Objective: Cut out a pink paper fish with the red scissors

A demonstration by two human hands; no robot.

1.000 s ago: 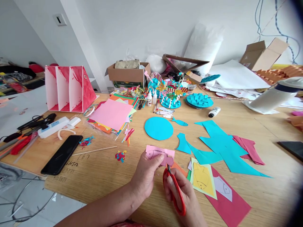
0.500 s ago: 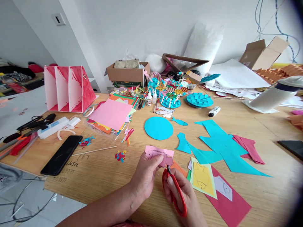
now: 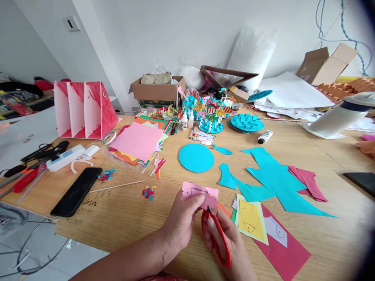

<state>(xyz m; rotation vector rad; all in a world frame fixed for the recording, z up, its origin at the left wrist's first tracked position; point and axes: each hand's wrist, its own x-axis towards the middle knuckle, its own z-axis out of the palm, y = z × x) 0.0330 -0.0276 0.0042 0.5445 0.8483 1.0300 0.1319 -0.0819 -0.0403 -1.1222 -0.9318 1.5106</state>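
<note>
A piece of pink paper (image 3: 212,192) with a fish drawn on it is pinched between the thumb and fingers of my left hand (image 3: 183,216). My right hand (image 3: 228,234) grips red-handled scissors (image 3: 220,238), whose dark blades touch the paper's lower edge by the fish's tail. Most of the blades cannot be made out. Just right of my hands lie a yellow paper fish (image 3: 249,218) on a pale green sheet, a lilac paper fish (image 3: 277,230) and a dark red sheet (image 3: 290,257). Orange paper (image 3: 222,207) shows partly behind my right hand.
A blue paper circle (image 3: 196,158) and a small blue fish (image 3: 222,150) lie ahead, with blue offcuts (image 3: 272,179) to the right. A coloured paper stack (image 3: 137,140), a phone (image 3: 76,191) and a wooden stick (image 3: 117,186) are leftward. Glue bottles (image 3: 184,121) stand farther back.
The pink paper and my left hand have shifted slightly right and down. The scissors' tip has dropped a little and now sits at the paper's lower edge.
</note>
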